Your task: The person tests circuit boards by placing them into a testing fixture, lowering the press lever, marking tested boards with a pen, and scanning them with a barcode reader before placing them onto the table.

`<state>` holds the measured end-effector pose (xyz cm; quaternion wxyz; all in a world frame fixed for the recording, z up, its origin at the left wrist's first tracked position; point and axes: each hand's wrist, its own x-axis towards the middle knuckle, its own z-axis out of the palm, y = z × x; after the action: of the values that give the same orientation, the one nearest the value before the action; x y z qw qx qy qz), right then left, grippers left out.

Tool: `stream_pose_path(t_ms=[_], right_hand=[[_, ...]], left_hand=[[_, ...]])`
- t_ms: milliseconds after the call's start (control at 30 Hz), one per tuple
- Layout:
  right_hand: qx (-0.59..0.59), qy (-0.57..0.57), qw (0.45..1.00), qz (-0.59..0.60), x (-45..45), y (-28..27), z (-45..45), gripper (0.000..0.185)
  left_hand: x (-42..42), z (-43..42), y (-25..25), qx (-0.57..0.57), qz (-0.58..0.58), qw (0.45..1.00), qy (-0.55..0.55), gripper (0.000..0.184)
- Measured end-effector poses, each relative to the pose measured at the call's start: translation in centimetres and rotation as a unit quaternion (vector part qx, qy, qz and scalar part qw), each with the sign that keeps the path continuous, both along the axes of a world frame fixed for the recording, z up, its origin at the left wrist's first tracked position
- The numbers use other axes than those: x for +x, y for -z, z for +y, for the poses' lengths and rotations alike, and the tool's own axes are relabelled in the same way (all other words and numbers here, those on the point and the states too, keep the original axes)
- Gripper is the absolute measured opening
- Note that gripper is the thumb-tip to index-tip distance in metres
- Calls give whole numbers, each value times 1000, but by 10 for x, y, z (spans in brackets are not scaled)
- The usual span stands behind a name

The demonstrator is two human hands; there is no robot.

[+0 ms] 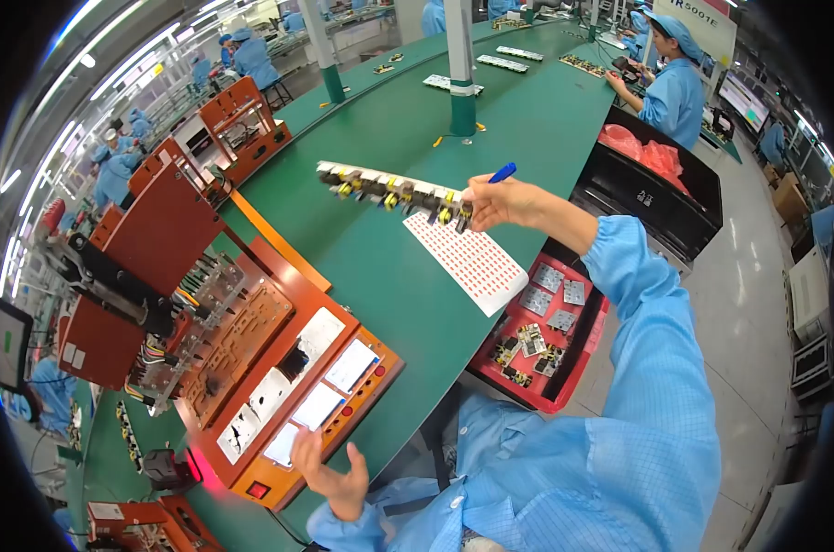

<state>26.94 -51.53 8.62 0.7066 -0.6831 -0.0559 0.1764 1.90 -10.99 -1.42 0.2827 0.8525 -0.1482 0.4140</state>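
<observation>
My right hand (502, 204) grips one end of a long circuit board strip (394, 195) and lifts it above the green bench. Black and yellow parts line its side facing me. A blue pen (503, 172) also sticks out of that hand. My left hand (332, 474) is empty, fingers apart, by the front of an orange test fixture (279, 442) with several small lit screens (318, 405). Below the board, a white sheet with rows of red labels (468, 262) lies on the bench.
The fixture's hinged upper part (164, 267) stands raised at left. Right of the bench edge are a red bin (564, 391) with small boards and a black crate (656, 198) holding pink plastic. A post (460, 69) rises from the bench. A co-worker (673, 83) sits at far right.
</observation>
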Motion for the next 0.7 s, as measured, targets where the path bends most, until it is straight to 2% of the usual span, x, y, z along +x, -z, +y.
stream_pose_path(t_ms=[100, 233, 300, 367, 433, 467, 567, 600, 633, 700], right_hand=[[24, -53, 998, 4, -39, -19, 16, 25], [17, -169, 986, -5, -73, -29, 48, 28], [25, -220, 975, 35, -93, -33, 69, 32], [25, -304, 951, 44, -100, -22, 87, 35], [29, -368, 928, 53, -112, -23, 104, 35], [49, -390, 918, 59, -112, -21, 110, 32], [69, -348, 933, 64, -110, -23, 130, 30], [27, -320, 947, -14, -89, 4, 144, 26], [-4, -271, 957, -104, -86, 6, 157, 28], [-75, -180, 923, -332, -78, 16, 172, 31]], left_hand=[[31, -17, -39, 28, 2, 997, 71, 67], [42, -33, -68, 167, -71, 982, 45, 74], [42, -30, -72, 250, -99, 963, 4, 74], [36, -22, -72, 285, -123, 950, -30, 59], [23, -12, -72, 265, -165, 950, -24, 30], [16, -9, -78, 255, -149, 955, -15, 35], [8, 5, -88, 243, -46, 969, -23, 50], [11, 9, -89, 222, -11, 975, -19, 62], [14, 13, -90, 194, 46, 979, -32, 66], [23, 24, -88, 163, 112, 980, -36, 69]])
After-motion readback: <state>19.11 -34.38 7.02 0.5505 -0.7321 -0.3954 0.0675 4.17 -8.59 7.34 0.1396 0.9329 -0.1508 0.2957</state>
